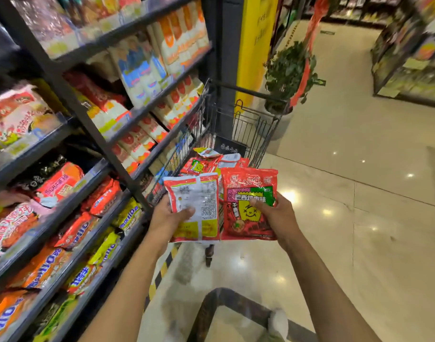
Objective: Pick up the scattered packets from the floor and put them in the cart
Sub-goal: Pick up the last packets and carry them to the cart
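Observation:
My left hand (pixel 167 217) grips a red-and-white packet (pixel 199 193) with its printed back side facing me. My right hand (pixel 278 215) holds a red packet (pixel 246 188) with a yellow face and green label, front side up. Both packets are held side by side in mid-air, just in front of the near end of the black wire cart (pixel 251 129). Inside the cart lie several red packets (pixel 204 164).
Black shelving (pixel 93 134) stocked with snack packs runs along the left, close to the cart. A potted plant (pixel 288 75) and a yellow pillar (pixel 256 45) stand beyond the cart. Glossy tiled floor (pixel 359 193) stretches right; another shelf unit (pixel 409 58) stands far right.

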A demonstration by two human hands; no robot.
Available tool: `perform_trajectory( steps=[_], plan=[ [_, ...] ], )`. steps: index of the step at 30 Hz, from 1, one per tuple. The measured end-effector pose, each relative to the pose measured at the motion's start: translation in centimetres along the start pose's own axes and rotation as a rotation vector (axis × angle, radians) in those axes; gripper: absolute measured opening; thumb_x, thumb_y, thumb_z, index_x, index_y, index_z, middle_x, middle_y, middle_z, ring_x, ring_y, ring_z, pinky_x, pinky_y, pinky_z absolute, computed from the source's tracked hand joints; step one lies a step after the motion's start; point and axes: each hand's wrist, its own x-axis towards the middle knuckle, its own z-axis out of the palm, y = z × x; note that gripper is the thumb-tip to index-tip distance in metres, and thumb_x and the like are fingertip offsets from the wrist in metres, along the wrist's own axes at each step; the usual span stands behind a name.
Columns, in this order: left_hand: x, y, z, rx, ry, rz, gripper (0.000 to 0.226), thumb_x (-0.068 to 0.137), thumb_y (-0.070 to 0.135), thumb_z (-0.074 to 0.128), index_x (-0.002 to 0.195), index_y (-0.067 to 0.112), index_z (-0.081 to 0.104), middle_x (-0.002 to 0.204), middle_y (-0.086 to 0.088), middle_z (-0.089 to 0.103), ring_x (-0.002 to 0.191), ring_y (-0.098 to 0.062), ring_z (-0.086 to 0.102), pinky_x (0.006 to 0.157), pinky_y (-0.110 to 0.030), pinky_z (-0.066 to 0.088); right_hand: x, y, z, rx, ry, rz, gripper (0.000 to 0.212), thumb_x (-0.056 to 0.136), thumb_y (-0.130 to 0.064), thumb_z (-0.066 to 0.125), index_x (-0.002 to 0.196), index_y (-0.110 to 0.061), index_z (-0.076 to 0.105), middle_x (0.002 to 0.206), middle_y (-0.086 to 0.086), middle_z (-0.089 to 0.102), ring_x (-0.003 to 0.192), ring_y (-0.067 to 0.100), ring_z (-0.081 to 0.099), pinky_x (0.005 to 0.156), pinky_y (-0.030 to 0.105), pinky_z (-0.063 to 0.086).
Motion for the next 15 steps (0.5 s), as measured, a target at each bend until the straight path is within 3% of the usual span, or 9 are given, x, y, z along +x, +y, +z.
perform_trajectory(
  steps=[3,7,15],
  plan=[
    [1.7,0.5,5.3,-0.063,0.044,-0.021,0.043,0.085,0.003,0.081,0.120,0.022,0.067,0.112,-0.003,0.079,0.101,-0.028,0.077,0.092,-0.052,0.059,3.1,-1.5,-4.8,-0.028,-0.028,-0.012,0.026,0.088,-0.017,0.082,0.112,-0.020,0.072,0.100,0.001,0.082,0.090,0.024,0.079,0.082,0.042,0.064],
    [4.3,0.7,11.5,-0.170,0.109,-0.038,0.043,0.085,-0.002,0.077,0.121,0.020,0.067,0.117,-0.010,0.077,0.106,-0.038,0.074,0.097,-0.061,0.055,8.5,-3.1,-10.0,-0.062,-0.072,-0.016,0.026,0.089,-0.017,0.081,0.113,-0.020,0.073,0.101,-0.001,0.081,0.091,0.021,0.079,0.078,0.034,0.063],
    [10.1,1.7,17.4,-0.254,0.233,-0.093,0.045,0.089,-0.001,0.072,0.131,0.013,0.062,0.120,-0.010,0.077,0.104,-0.034,0.076,0.094,-0.054,0.059,20.4,-6.3,-12.4,-0.151,-0.150,0.022,0.030,0.085,-0.025,0.085,0.112,-0.021,0.072,0.100,-0.003,0.081,0.087,0.015,0.079,0.071,0.025,0.060]
  ],
)
